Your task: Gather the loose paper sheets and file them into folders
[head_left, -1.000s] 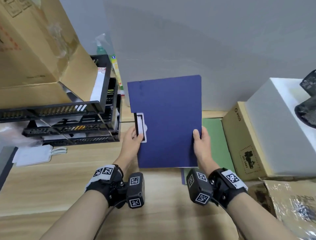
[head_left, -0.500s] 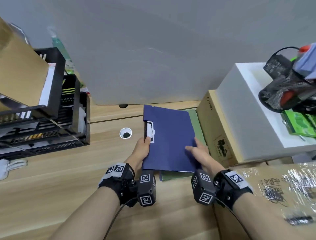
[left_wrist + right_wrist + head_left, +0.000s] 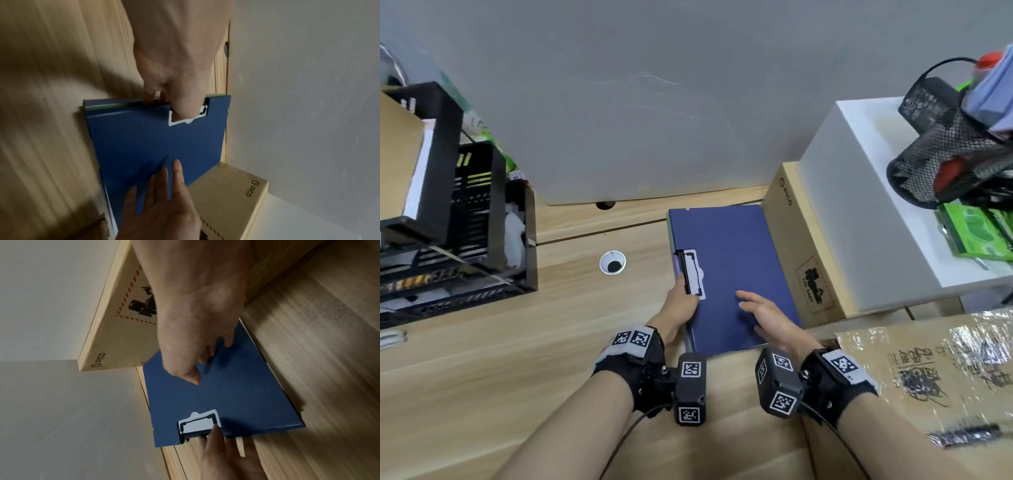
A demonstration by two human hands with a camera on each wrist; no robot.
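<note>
A blue folder lies flat on the wooden desk, closed, with a white label holder on its spine edge. It rests on a green folder, of which only a thin edge shows. My left hand grips the spine edge, thumb on the label holder and fingers underneath. My right hand is open over the near right part of the cover, fingers straight. Whether they press the cover I cannot tell. No loose sheets are in view.
A brown Pico box and a white box stand tight against the folder's right side. Black stacked trays fill the left. A cable hole lies between. A taped cardboard box sits at the near right, and a grey partition behind.
The blue folder, held up in both hands a second ago, has come down flat onto the green folder. My right hand has let go of its edge and opened over the cover.
</note>
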